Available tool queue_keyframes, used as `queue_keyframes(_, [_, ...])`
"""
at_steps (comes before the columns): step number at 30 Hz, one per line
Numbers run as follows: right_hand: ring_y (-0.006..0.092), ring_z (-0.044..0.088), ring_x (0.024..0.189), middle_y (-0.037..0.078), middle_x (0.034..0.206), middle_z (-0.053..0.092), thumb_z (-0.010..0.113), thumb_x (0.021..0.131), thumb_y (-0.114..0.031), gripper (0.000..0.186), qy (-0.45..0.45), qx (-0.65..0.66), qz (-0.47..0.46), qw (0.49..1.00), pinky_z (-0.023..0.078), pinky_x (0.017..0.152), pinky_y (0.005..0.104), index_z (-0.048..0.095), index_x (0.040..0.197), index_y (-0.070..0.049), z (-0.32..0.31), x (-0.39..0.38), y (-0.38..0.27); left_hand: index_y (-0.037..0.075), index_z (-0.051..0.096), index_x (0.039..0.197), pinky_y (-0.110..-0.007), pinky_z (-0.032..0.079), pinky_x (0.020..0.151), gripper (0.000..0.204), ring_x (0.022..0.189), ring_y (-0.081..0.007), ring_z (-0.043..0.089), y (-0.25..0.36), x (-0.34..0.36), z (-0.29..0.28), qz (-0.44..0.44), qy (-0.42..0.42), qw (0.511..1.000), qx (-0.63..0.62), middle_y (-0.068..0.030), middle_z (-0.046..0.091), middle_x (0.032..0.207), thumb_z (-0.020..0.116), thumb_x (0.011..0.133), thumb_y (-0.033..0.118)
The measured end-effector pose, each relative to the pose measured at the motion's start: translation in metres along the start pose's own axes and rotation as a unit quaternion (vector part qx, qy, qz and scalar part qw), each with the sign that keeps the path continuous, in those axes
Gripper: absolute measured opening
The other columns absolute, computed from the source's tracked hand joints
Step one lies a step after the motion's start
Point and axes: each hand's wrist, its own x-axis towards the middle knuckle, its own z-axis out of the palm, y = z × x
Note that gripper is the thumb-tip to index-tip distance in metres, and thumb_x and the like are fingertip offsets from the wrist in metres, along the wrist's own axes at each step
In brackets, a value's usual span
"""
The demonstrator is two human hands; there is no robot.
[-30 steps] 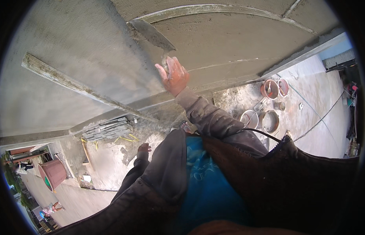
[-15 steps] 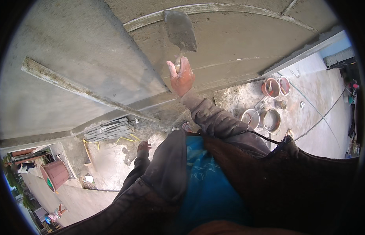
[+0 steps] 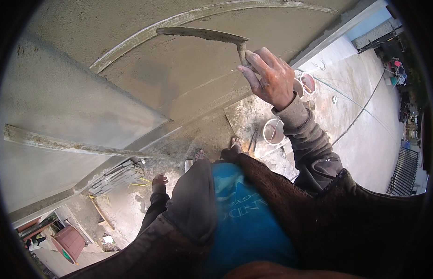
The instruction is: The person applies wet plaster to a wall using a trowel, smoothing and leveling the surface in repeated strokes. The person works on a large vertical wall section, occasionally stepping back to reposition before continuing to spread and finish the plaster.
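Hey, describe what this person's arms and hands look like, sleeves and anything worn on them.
Both arms wear long, loose grey-brown sleeves with gathered, ribbed cuffs. The right hand is bare, ungloved, and smeared with grey mortar dust. The left hand is also bare. No watch, rings or straps show on either.

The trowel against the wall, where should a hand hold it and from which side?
Probably by its handle, from the right end. The trowel lies flat on the wet plaster wall, its blade stretching left, and the bent shank at its right end drops to the handle, where the right hand already wraps it.
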Motion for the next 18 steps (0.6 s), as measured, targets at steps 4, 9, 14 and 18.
queue_keyframes(4, [0.0196,0.061,0.061,0.004,0.076,0.056,0.072,0.087,-0.036,0.026,0.002,-0.052,-0.085,0.995,0.049,0.054,0.0322,0.067,0.102,-0.015,-0.036,0.041,0.04,0.011,0.057,0.127,-0.032,0.046,0.054,0.039,0.074,-0.0203,0.068,0.03,0.01,0.043,0.046,-0.016,0.999,-0.012,-0.0112,0.071,0.103,0.057,0.097,0.036])
queue_keyframes(9, [0.0241,0.067,0.077,0.005,0.092,0.067,0.067,0.092,-0.03,0.029,-0.086,-0.081,-0.109,0.987,0.054,0.067,0.0355,0.067,0.115,-0.012,-0.053,0.086,0.037,0.01,0.059,0.126,-0.032,0.048,0.057,0.037,0.08,-0.0201,0.069,0.025,-0.019,0.095,0.065,-0.012,0.998,0.009,-0.011,0.071,0.104,0.055,0.099,0.035])
queue_keyframes(14, [0.0261,0.067,0.096,0.012,0.113,0.066,0.056,0.094,-0.012,0.035,-0.292,0.175,0.071,0.937,0.053,0.081,0.0383,0.063,0.129,-0.013,-0.061,0.106,0.075,0.008,0.058,0.125,-0.036,0.052,0.061,0.037,0.078,-0.0214,0.068,0.019,-0.038,0.111,0.004,-0.01,0.998,0.062,-0.0122,0.07,0.107,0.055,0.099,0.034])
queue_keyframes(18, [0.0281,0.066,0.101,0.011,0.116,0.065,0.059,0.087,-0.012,0.042,-0.215,-0.023,-0.156,0.964,0.053,0.085,0.0401,0.063,0.129,-0.018,-0.071,0.105,0.113,0.006,0.056,0.129,-0.044,0.058,0.068,0.042,0.08,-0.0297,0.07,-0.019,-0.02,0.103,-0.028,0.005,0.999,0.015,-0.0169,0.068,0.112,0.059,0.098,0.034])
